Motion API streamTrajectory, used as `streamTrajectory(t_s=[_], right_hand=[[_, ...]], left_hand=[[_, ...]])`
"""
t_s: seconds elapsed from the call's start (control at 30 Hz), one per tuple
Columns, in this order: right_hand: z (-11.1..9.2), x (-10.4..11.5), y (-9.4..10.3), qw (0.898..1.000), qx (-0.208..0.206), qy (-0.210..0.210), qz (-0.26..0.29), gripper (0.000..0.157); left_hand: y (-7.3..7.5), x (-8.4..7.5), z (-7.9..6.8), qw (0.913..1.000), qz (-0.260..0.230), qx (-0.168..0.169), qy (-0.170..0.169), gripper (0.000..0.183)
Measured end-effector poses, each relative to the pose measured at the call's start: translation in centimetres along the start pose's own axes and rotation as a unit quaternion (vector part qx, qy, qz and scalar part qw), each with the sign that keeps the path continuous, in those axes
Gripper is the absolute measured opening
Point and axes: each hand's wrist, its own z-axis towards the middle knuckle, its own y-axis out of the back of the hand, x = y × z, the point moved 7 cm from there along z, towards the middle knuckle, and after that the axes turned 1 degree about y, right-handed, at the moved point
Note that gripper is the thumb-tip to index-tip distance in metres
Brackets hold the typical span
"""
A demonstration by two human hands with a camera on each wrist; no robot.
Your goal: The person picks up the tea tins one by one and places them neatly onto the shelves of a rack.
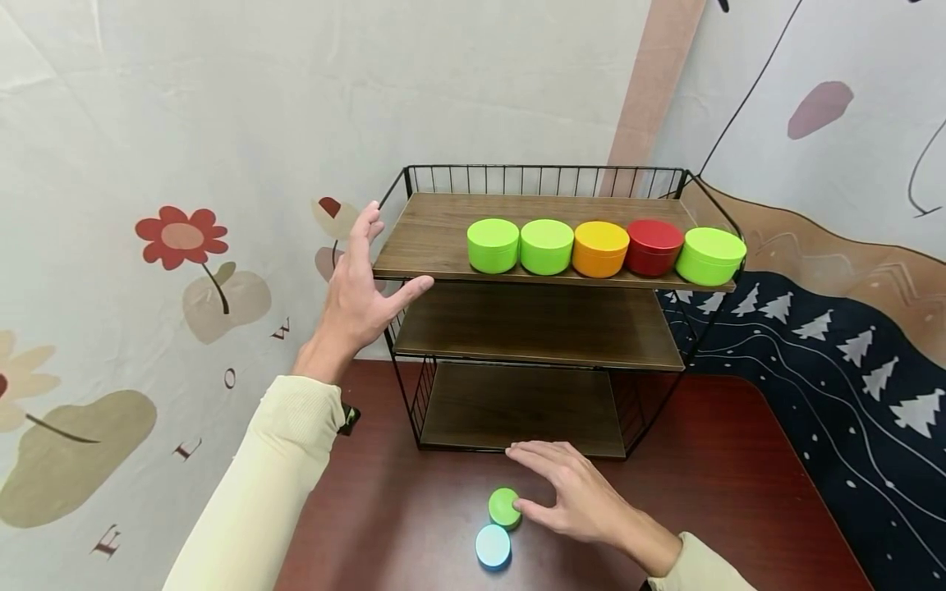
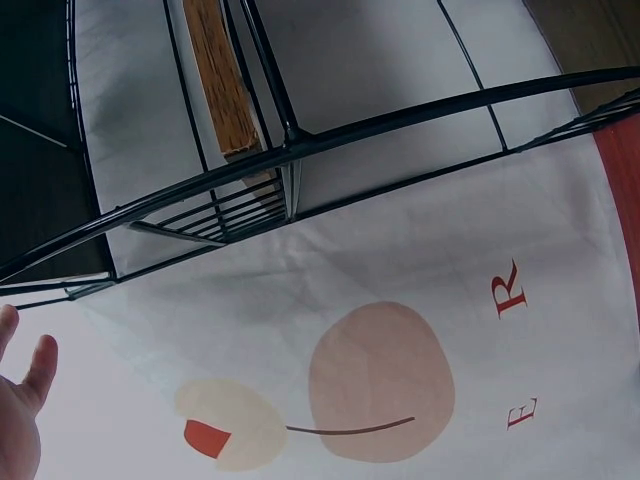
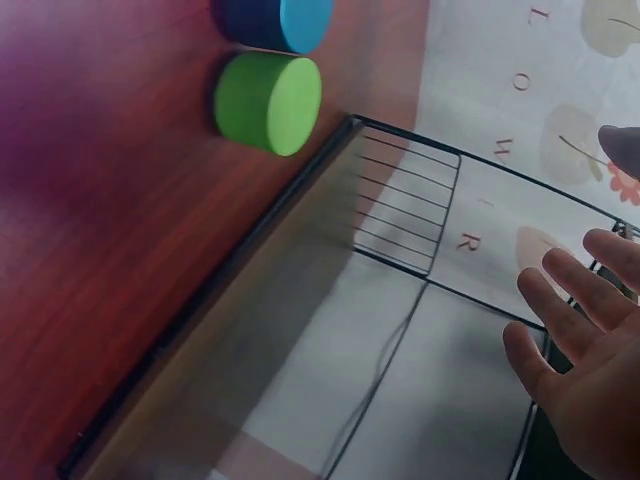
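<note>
so both hands were bare and neither one was gripping anything. the left hand [image 1: 362,283] was up at the left end of the rack, fingers straight and thumb stuck out toward the top board [image 1: 436,226]. couldn't tell if it was actually touching the black metal frame [image 1: 407,181] or just right beside it.

the right hand [image 1: 565,497] was over the table [image 1: 392,509], palm down, fingers stretched out loosely. nearest to it was a green tub [image 1: 505,508], standing on the table in front of the rack. from the head view the thumb overlapped that tub's right edge, but the right wrist view showed the hand apart from it. a blue tub [image 1: 493,547] stood right next to the green one, a bit nearer and slightly left.

up on the top board five more tubs stood in a row along the near edge. going left to right: first lime tub [image 1: 493,245], second lime tub [image 1: 546,246], orange tub [image 1: 601,249], red tub [image 1: 654,247], last lime tub [image 1: 711,256] at the right end. under that were the middle board [image 1: 532,324] and bottom board [image 1: 521,406].

wall cloth [image 1: 222,107] behind had printed flowers and letters, with white trees on navy at right.
</note>
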Motion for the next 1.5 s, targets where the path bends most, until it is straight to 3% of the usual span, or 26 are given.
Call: streamTrajectory(t_s=[0.57, 0.8, 1.27, 1.5], right_hand=[[-2.0, -2.2, -3.2, 0.999, 0.014, -0.037, -0.026, 0.060], [-2.5, -2.8, -4.6, 0.999, 0.020, -0.040, -0.015, 0.060], [-3.2, -3.4, -7.4, 0.995, 0.071, -0.070, 0.014, 0.056], [-3.5, -3.3, -8.4, 0.995, 0.072, -0.061, 0.012, 0.055]], left_hand=[[-0.1, 0.1, 0.0, 1.0000, -0.004, 0.004, 0.006, 0.102], [-0.1, 0.2, 0.2, 1.0000, -0.004, 0.002, 0.002, 0.101], [-0.3, 0.2, 0.2, 1.0000, -0.005, 0.003, 0.001, 0.102], [-0.2, 0.2, 0.1, 0.9999, -0.010, -0.002, -0.002, 0.101]])
